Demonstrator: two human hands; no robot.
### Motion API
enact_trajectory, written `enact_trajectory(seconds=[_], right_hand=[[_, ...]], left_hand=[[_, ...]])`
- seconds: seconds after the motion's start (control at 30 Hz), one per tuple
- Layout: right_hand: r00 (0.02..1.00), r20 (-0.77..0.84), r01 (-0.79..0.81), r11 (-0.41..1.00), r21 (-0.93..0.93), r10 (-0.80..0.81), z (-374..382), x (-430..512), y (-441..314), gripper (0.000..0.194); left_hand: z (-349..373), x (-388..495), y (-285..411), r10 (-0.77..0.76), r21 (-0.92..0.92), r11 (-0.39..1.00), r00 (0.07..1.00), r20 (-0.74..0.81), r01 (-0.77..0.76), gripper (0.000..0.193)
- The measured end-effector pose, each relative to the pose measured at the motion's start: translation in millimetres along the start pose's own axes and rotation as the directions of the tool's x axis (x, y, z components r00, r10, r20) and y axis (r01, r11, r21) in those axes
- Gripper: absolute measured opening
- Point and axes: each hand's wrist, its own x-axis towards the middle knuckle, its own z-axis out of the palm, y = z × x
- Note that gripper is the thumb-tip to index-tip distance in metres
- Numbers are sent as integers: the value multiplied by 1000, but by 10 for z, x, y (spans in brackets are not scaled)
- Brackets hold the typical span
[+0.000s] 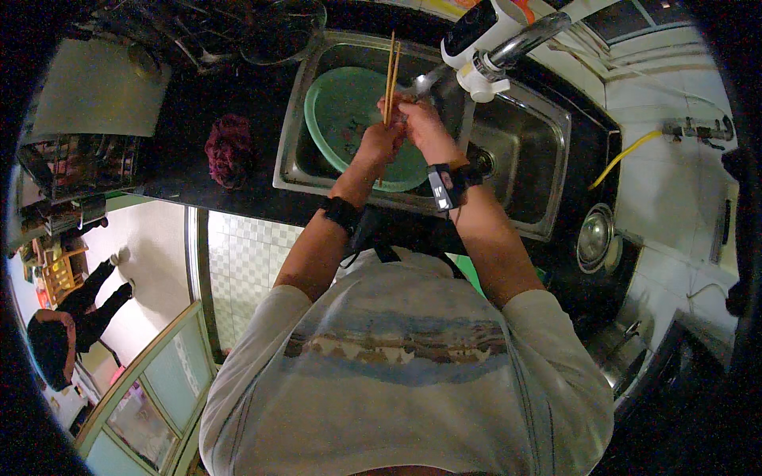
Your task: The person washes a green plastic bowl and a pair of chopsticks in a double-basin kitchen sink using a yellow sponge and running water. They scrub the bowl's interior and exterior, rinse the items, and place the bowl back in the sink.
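Observation:
A pair of wooden chopsticks [390, 77] points up and away over a green plastic basin [330, 146]. My left hand [380, 144] is closed around their lower part, and a short end shows below it. Just above, my right hand [424, 124] has its fingers and thumb about the same chopsticks; whether anything else is in its grasp is hidden. The basin sits in the left bowl of a stainless steel double sink [286, 169]. Small dark bits lie in it. A white tap attachment [476, 80] hangs from the metal tap [530, 38] right of my hands.
A reddish-purple bundle [229, 152] rests on the black counter [178, 113] to the left. Right of the basin is the second sink bowl [524, 154]. A metal lid or bowl [595, 238] leans by the tiled wall. At lower left, another person [65, 333] is beyond a glazed door [155, 392].

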Motion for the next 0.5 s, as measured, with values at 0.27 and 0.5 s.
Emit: enact_trajectory(seconds=[0.27, 0.5], right_hand=[[927, -261, 223, 956, -192, -269, -76, 165, -291, 20], [903, -219, 86, 652, -753, -371, 13, 95, -469, 28]], left_hand=[[-49, 15, -304, 75, -12, 997, 995, 71, -74, 23], [-114, 144, -444, 621, 824, 279, 747, 237, -493, 20]])
